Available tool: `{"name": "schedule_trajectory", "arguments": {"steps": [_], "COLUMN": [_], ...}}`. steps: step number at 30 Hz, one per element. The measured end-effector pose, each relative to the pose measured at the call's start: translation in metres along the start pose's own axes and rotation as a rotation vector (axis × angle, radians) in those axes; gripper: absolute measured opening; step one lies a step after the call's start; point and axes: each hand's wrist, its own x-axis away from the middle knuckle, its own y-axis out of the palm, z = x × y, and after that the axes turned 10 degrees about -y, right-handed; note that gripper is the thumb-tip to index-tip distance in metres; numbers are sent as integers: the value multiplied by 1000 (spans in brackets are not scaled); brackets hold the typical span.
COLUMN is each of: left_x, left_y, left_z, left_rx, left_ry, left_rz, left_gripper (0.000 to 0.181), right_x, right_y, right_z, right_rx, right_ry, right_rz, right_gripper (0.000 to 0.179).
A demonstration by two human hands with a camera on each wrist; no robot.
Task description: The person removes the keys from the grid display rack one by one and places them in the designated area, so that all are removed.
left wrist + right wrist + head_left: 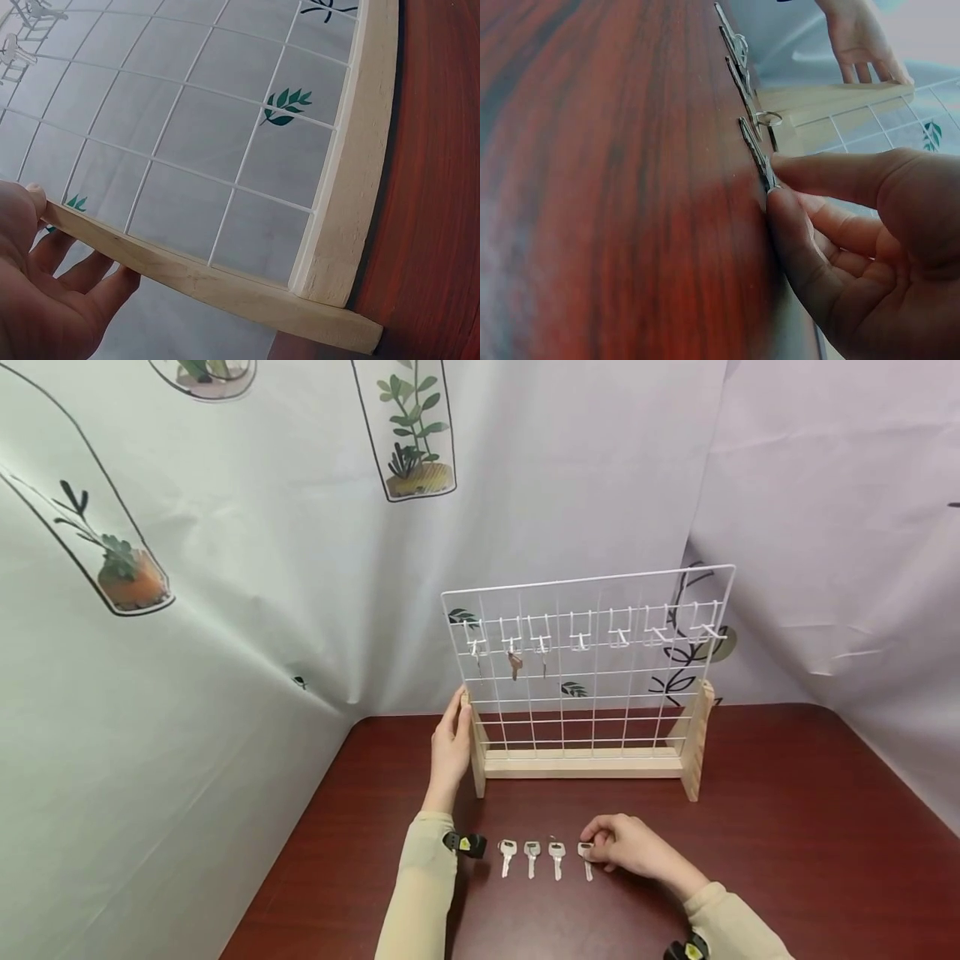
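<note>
A white wire grid rack point(592, 672) stands in wooden legs on the table. My left hand point(450, 747) holds its left wooden leg point(477, 743); in the left wrist view the thumb and fingers of that hand point(52, 289) lie on either side of the wood. Down on the tabletop my right hand point(637, 847) pinches the head of the rightmost key point(588, 870) between thumb and forefinger. That key point(753, 146) is still at the table surface. To its left, other silver keys point(557, 862) lie in a row, blades toward me.
Several white hooks point(580, 641) line the upper grid. Keys hang from the left ones, among them a brownish key point(515, 667). The dark red table point(787, 827) ends behind the rack at a hanging pale curtain point(570, 468) with plant prints.
</note>
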Motion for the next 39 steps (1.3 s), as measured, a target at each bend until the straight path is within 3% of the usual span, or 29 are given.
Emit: {"name": "schedule_trajectory", "arguments": {"steps": [15, 25, 29, 39], "left_x": [0, -1, -1, 0], "left_y": [-1, -1, -2, 0], "left_z": [-4, -3, -3, -3], "left_rx": [-24, -29, -28, -23], "left_ry": [1, 2, 10, -5], "left_rz": [3, 22, 22, 8], "left_gripper": [46, 45, 45, 48], "right_x": [2, 4, 4, -4], "right_y": [-2, -19, -33, -76], "right_z": [2, 4, 3, -16], "right_rx": [-130, -167, -161, -162], "right_ry": [18, 8, -3, 3], "right_rz": [-6, -9, 42, 289], "right_gripper": [23, 24, 29, 35]}}
